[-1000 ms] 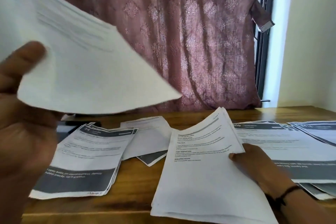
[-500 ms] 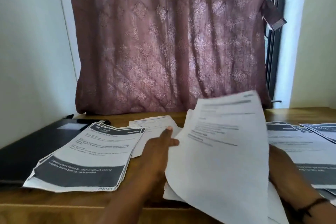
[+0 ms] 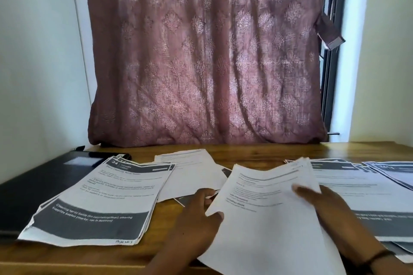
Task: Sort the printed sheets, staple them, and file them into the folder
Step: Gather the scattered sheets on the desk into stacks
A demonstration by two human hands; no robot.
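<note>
A: At the far left of the table (image 3: 257,152), what lies there?

B: A black folder (image 3: 40,183), flat, with a pale label on its cover. Overlapping its right edge is a stack (image 3: 98,201) of printed sheets, fanned a little, with a dark band near the bottom and a heading numbered 34.

A: And to the right of that?

B: A loose sheet (image 3: 192,172), mostly white with faint text, partly under the stack's right edge. Then the left hand (image 3: 196,219), its thumb curled over the left edge of the middle sheets (image 3: 268,219) and its fingers beneath (so the grip is grasping that paper).

A: How do those sheets sit?

B: Tilted, the near end toward the camera, the far end fanned so several page edges show. They are white with a few lines of blurred print.

A: The right hand?

B: The right hand (image 3: 324,203) lies on top of the middle sheets at their right side, fingers laid nearly straight on the page, pressing rather than clenched. A dark band (image 3: 377,257) circles the wrist.

A: Farther right?

B: More printed pages (image 3: 357,187) spread on the table, dark headers at their far ends, running off the right edge. Behind everything hangs a patterned mauve curtain (image 3: 201,56).
</note>
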